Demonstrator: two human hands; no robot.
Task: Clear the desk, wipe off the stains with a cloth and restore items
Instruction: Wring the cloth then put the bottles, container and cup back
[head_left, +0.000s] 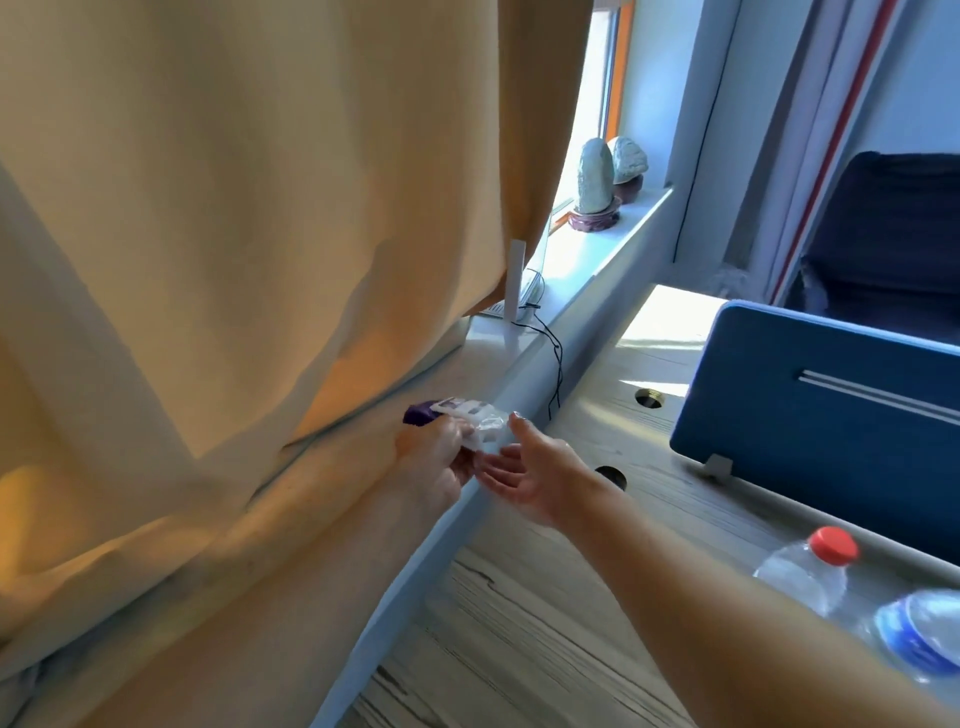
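Observation:
My left hand grips a small packet with a purple end and a clear crinkled plastic wrapper, held over the windowsill edge. My right hand is beside it, palm up, fingers spread, its fingertips just touching the wrapper. Both hands hover above the left edge of the wooden desk. No cloth is visible.
A beige curtain hangs at the left over the sill. Two stone ornaments and a white device with a black cable sit on the sill. A blue desk divider stands at right; a red-capped water bottle lies near it.

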